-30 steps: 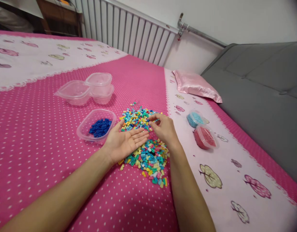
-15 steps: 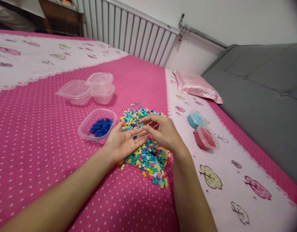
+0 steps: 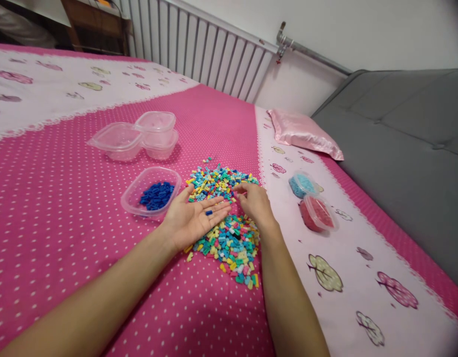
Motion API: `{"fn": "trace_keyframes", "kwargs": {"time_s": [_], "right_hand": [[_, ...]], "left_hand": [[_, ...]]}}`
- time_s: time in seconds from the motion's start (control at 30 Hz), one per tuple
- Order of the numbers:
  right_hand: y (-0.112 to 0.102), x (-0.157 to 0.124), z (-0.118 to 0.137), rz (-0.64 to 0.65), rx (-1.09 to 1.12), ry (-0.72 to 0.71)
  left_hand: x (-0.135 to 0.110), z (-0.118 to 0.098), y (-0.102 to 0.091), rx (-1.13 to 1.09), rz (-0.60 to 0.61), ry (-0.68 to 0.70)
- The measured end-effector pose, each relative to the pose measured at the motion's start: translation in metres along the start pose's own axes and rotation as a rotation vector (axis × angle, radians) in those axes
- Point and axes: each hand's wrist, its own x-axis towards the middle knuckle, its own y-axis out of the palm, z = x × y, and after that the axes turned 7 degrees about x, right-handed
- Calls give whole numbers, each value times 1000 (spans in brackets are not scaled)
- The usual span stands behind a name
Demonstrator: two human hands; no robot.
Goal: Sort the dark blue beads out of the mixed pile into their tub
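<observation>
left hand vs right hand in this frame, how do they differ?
Left hand lies palm up, fingers flat; right hand is palm down, fingers curled. Left hand carries one dark blue piece on its fingers; right hand's fingertips dip into the pile, any hold hidden. Left hand is next to the blue tub; right hand is nearer the red tub. Both are bare and over the pile.
</observation>
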Motion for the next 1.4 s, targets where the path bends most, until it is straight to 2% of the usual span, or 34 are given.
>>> {"fn": "trace_keyframes", "kwargs": {"time_s": [0.33, 0.73, 1.03, 1.23, 1.4], "right_hand": [[21, 9, -18, 17, -42, -26], [25, 9, -18, -32, -72, 17], [18, 10, -16, -20, 15, 33], [4, 4, -3, -28, 222, -140], [-10, -7, 15, 97, 488, -302]], "left_hand": [[1, 1, 1, -23, -34, 7], [2, 1, -1, -36, -23, 9], [1, -1, -1, -86, -19, -12], [2, 0, -3, -100, -10, -18], [3, -1, -3, -79, -11, -4]]}}
